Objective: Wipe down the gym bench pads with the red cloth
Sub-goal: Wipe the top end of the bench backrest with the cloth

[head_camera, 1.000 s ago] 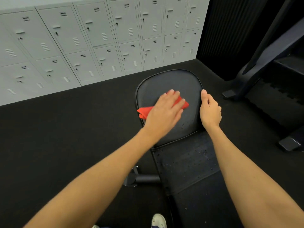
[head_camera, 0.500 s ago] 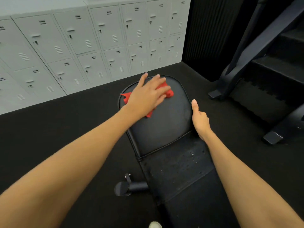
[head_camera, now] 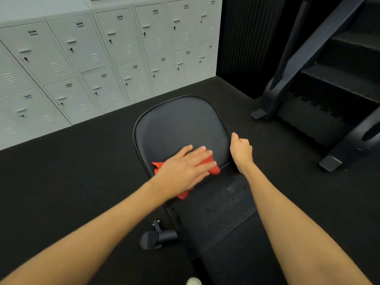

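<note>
The black seat pad [head_camera: 181,124] of the gym bench lies ahead of me, rounded at its far end. My left hand [head_camera: 185,168] presses flat on the red cloth [head_camera: 212,166] at the pad's near edge; cloth corners stick out on both sides of the hand. My right hand [head_camera: 240,151] grips the pad's right edge, fingers curled under it. The longer back pad [head_camera: 222,204] runs toward me, with water droplets scattered on it.
Grey lockers [head_camera: 107,58] line the wall at the back left. A dark stair machine [head_camera: 333,83] stands on the right, its feet on the black floor. A round bench foot [head_camera: 156,237] sticks out at the lower left. A shoe tip [head_camera: 193,281] shows at the bottom.
My left hand has swept the red cloth from the far end of the seat pad back to its near edge. The right hand stays on the pad's right edge.
</note>
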